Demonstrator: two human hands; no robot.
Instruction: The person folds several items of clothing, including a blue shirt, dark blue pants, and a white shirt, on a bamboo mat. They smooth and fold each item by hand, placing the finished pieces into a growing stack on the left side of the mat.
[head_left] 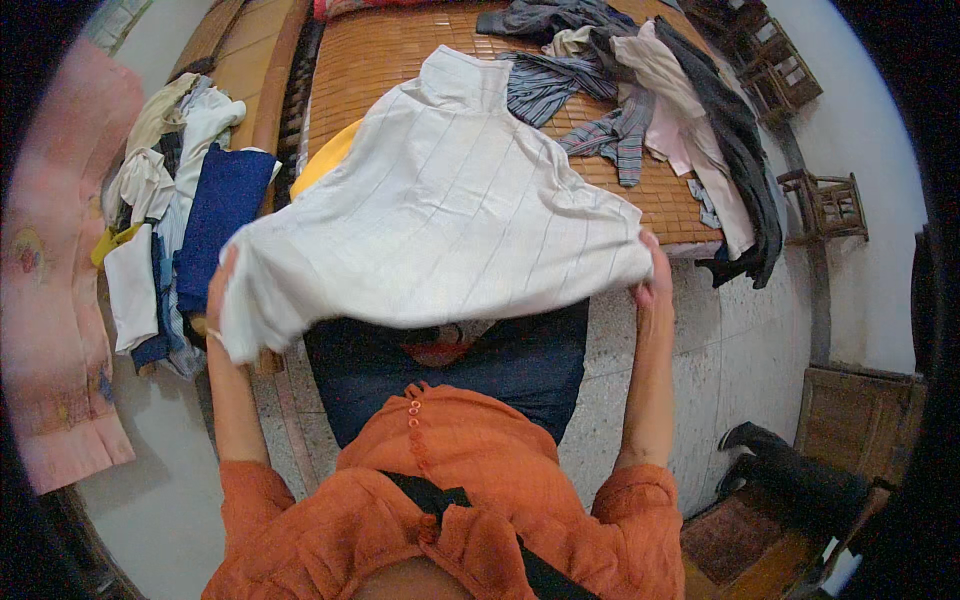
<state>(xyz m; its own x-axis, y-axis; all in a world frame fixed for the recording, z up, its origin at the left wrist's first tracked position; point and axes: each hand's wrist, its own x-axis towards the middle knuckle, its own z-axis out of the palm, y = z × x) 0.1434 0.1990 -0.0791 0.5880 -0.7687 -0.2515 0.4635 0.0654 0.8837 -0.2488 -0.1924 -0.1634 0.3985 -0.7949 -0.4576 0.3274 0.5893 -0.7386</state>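
Note:
A white shirt with thin dark stripes is spread out in front of me, its narrow end lying toward the far side of the bed and its wide near edge lifted above my lap. My left hand is closed on the near left corner, with most of its fingers hidden by the cloth. At the opposite corner, my right hand grips the edge between thumb and fingers. A yellow cloth item peeks out from under the shirt's left side.
The bed has a brown slatted mat. Rumpled clothes lie on its right, some hanging over the edge. At left, a folded navy garment lies beside a clothes pile. Wooden stools stand along the right wall.

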